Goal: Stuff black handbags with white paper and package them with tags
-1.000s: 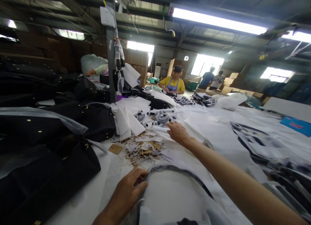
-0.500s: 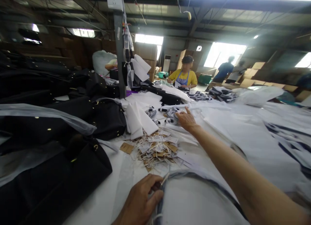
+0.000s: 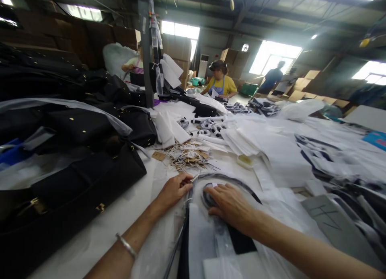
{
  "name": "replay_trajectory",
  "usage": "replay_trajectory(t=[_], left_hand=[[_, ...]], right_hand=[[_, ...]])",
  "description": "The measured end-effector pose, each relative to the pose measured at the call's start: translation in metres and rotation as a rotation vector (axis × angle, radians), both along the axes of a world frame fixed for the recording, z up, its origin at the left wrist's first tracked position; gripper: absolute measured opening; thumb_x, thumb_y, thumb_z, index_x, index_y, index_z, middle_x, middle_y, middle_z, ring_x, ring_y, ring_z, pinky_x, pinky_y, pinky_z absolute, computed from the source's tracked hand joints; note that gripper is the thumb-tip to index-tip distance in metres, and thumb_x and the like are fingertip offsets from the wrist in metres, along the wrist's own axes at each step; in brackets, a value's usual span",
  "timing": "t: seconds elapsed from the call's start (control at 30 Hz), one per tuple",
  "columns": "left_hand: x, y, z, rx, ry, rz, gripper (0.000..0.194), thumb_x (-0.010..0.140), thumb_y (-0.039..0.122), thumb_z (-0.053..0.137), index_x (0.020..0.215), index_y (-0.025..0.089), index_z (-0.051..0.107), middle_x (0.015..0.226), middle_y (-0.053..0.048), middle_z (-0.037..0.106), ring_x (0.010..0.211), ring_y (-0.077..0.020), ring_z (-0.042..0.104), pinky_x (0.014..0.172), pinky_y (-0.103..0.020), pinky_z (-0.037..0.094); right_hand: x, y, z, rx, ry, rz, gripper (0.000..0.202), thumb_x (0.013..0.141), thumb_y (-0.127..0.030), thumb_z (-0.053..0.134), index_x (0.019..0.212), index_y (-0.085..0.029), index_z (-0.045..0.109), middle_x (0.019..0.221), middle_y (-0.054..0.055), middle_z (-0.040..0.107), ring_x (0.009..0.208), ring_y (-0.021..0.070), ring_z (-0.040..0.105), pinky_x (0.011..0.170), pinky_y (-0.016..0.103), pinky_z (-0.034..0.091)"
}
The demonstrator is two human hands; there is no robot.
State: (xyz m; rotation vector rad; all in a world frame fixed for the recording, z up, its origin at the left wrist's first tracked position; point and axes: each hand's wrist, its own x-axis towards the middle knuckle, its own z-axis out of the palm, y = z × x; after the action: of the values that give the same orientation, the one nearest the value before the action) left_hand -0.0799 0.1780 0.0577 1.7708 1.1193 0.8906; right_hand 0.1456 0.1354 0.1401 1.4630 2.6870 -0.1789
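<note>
Head view. The coiled strap, dark with a pale band at its upper edge, appears as a small rounded bundle under the right hand, inside the curve of a larger dark loop. The loop, smooth and narrow, arches over white sheeting close to the wearer; clear plastic film lies about it. The left hand is closed at the loop's upper left side, thumb and fingertips pinching its edge beside a white tie. The right hand has its fingers bent over the coiled strap — whether they grip it or only rest on it cannot be told.

Compared with the frame half a second earlier, the right hand has drawn back from the pile of coils to the area within the loop, where the coiled strap now shows. A silver bracelet has come into view on the left wrist.

Writing: the grey panel at right bears large dark strokes, not legible. The heap of hang tags, brown and white with strings, lies beyond the loop; any print is too small to read. The blue packet carries a red mark — also unreadable.
</note>
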Motion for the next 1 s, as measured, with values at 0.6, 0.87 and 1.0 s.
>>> replay_trajectory(t=[0.6,0.87,1.0], left_hand=[[0.045,-0.004,0.001,0.138,0.258,0.005,0.06,0.066,0.001,0.045,0.119,0.019,0.066,0.123,-0.006,0.068,0.117,-0.0197,0.058,0.108,-0.032,0.039],[0.038,-0.016,0.019,0.043,0.282,0.049,0.029,0.083,0.032,0.057,0.108,0.022,0.068,0.111,-0.006,0.071,0.106,-0.0229,0.062,0.093,-0.032,0.045],[0.051,-0.014,0.024,0.061,0.47,0.12,0.026,0.077,0.037,0.065,0.097,0.021,0.066,0.103,-0.005,0.069,0.101,-0.0255,0.062,0.086,-0.033,0.044]], right_hand=[[0.001,0.036,-0.028,-0.015,0.131,0.022,0.033,0.087,-0.013,0.057,0.119,-0.017,0.063,0.106,0.009,0.069,0.096,0.0209,0.065,0.083,0.027,0.046],[-0.008,0.041,-0.029,0.043,0.119,0.066,0.024,0.086,-0.015,0.06,0.11,-0.015,0.062,0.111,0.01,0.061,0.103,0.0204,0.058,0.084,0.027,0.046],[-0.002,0.05,-0.023,-0.037,0.147,-0.021,0.027,0.08,-0.023,0.069,0.107,-0.019,0.068,0.11,0.007,0.063,0.098,0.0203,0.061,0.083,0.028,0.046]])
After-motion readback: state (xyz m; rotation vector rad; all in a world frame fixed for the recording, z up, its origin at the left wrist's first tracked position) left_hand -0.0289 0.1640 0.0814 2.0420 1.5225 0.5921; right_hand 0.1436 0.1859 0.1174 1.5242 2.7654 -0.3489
